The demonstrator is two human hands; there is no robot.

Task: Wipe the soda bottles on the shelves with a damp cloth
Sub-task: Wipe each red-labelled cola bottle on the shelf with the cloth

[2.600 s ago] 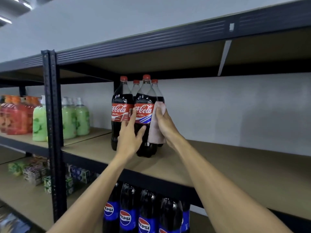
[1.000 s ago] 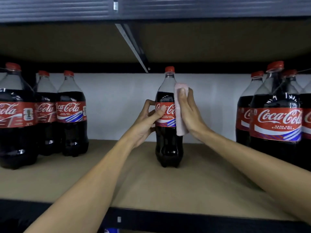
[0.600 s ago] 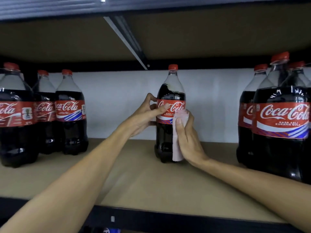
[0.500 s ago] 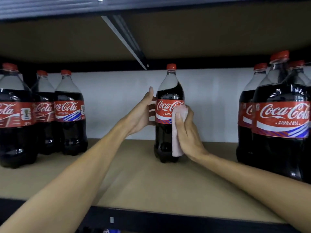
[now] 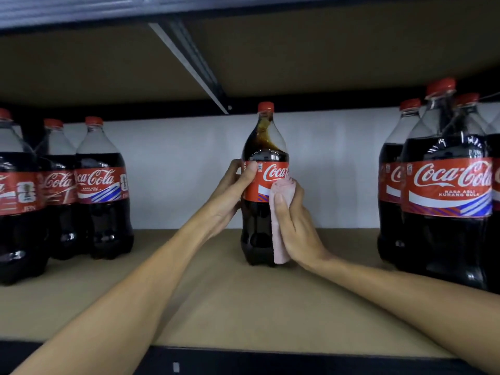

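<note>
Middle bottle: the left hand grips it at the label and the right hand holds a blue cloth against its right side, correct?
No, the cloth is pink, not blue; the head view shows it. Otherwise right: the left hand grips the middle bottle at the label and the right hand holds the cloth against its right side.

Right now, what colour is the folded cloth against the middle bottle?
The folded cloth is pale pink; best in head view.

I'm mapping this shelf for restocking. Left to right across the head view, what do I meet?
Left bottles → left hand → middle bottle → right hand holding the cloth → right bottles.
</note>
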